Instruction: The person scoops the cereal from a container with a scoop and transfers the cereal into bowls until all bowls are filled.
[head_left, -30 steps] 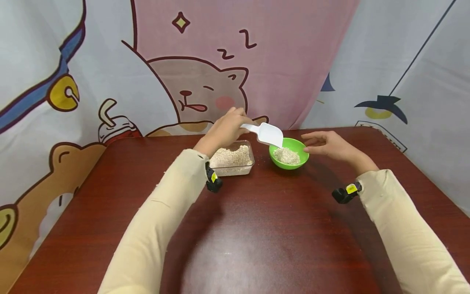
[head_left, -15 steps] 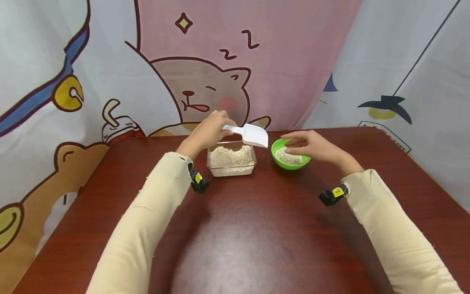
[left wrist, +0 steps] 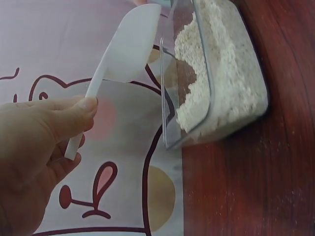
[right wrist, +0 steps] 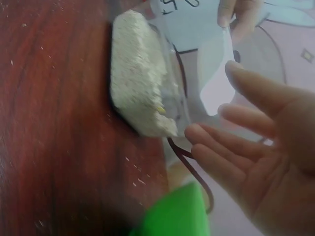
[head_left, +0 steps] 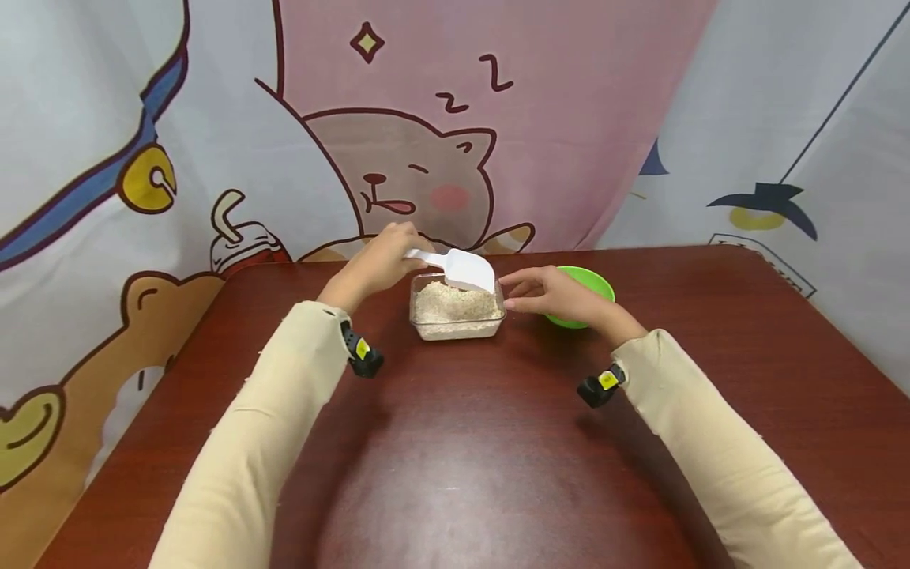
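Note:
My left hand (head_left: 377, 261) pinches the handle of a white plastic scoop (head_left: 462, 270), holding its bowl over a clear rectangular tub (head_left: 456, 310) of pale grain. The left wrist view shows the scoop (left wrist: 123, 54) above the tub (left wrist: 216, 78), thumb and fingers (left wrist: 54, 123) round the handle. My right hand (head_left: 550, 292) reaches with straight fingers toward the tub's right edge, just short of it and holding nothing. In the right wrist view the fingers (right wrist: 231, 147) hover beside the tub (right wrist: 142, 98). A green bowl (head_left: 593, 284) sits behind that hand.
The tub and bowl stand near the far edge of a dark red-brown table (head_left: 498, 458). A cartoon-printed curtain (head_left: 426, 126) hangs right behind it. Grain specks dot the tabletop (right wrist: 133, 172).
My left hand carried the scoop leftward from over the green bowl to above the tub. My right hand moved left from the bowl's right rim across it toward the tub.

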`<action>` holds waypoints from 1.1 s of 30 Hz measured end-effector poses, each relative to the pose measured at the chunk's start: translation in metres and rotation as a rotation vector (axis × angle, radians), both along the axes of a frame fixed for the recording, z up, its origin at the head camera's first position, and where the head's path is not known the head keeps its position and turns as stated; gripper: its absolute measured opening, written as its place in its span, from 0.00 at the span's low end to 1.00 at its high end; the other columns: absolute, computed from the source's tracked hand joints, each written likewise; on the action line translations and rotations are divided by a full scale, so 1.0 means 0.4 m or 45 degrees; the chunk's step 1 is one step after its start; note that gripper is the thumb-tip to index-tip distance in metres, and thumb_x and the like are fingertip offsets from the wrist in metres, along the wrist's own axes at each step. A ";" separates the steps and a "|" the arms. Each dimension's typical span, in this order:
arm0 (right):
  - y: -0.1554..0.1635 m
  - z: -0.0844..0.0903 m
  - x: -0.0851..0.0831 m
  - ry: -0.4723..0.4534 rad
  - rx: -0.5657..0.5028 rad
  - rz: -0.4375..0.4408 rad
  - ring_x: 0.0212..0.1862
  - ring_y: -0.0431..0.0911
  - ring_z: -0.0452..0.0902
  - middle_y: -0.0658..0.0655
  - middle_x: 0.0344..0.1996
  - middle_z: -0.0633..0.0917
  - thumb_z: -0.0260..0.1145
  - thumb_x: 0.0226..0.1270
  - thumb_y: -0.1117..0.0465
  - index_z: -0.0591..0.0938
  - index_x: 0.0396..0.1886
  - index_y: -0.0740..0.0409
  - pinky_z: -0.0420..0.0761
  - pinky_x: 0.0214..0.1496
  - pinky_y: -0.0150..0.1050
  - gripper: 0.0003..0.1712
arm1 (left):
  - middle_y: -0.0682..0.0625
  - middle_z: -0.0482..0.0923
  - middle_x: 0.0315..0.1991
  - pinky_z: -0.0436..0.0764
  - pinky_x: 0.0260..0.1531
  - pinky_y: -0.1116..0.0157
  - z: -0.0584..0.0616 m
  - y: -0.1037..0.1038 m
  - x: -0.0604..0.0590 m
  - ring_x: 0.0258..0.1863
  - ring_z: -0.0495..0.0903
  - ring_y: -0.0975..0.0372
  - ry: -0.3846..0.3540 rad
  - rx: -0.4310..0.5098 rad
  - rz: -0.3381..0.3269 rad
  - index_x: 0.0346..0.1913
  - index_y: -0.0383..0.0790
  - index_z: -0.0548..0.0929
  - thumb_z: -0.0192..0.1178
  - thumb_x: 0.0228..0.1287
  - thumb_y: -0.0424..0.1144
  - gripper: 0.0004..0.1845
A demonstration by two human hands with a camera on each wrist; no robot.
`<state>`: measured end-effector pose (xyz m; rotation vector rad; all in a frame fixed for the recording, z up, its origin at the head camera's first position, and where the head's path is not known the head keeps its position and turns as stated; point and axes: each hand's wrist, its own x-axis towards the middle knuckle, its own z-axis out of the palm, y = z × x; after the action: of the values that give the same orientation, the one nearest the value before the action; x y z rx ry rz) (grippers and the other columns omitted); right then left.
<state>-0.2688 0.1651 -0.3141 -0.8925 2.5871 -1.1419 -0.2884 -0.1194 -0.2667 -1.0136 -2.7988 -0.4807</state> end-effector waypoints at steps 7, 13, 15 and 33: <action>-0.029 -0.038 -0.013 -0.042 -0.022 -0.024 0.46 0.55 0.77 0.67 0.43 0.81 0.66 0.59 0.61 0.72 0.57 0.70 0.76 0.46 0.47 0.28 | 0.42 0.76 0.38 0.67 0.45 0.57 -0.007 -0.022 -0.005 0.41 0.71 0.51 -0.053 -0.074 -0.038 0.43 0.33 0.84 0.61 0.57 0.31 0.10; -0.038 -0.061 -0.014 -0.017 -0.035 -0.028 0.46 0.57 0.77 0.70 0.44 0.80 0.65 0.59 0.64 0.71 0.56 0.73 0.75 0.46 0.48 0.27 | 0.42 0.78 0.38 0.68 0.48 0.56 0.000 -0.025 -0.004 0.43 0.73 0.50 -0.093 -0.184 -0.021 0.38 0.35 0.85 0.62 0.55 0.30 0.07; -0.041 -0.066 -0.013 -0.004 -0.033 -0.030 0.46 0.58 0.77 0.70 0.44 0.80 0.64 0.60 0.65 0.71 0.56 0.74 0.75 0.47 0.48 0.27 | 0.42 0.78 0.39 0.68 0.49 0.56 0.004 -0.026 -0.003 0.44 0.73 0.50 -0.096 -0.221 -0.006 0.39 0.36 0.85 0.62 0.55 0.30 0.08; -0.043 -0.076 -0.013 -0.022 -0.035 -0.075 0.45 0.55 0.78 0.67 0.42 0.82 0.65 0.60 0.64 0.69 0.59 0.72 0.75 0.48 0.47 0.29 | 0.39 0.76 0.49 0.67 0.53 0.55 -0.034 0.003 -0.006 0.49 0.71 0.46 -0.144 -0.257 -0.024 0.43 0.36 0.85 0.63 0.55 0.30 0.11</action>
<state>-0.2742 0.1478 -0.3446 -0.8131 2.6063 -1.1983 -0.2906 -0.1182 -0.2802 -1.0828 -2.9899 -0.2683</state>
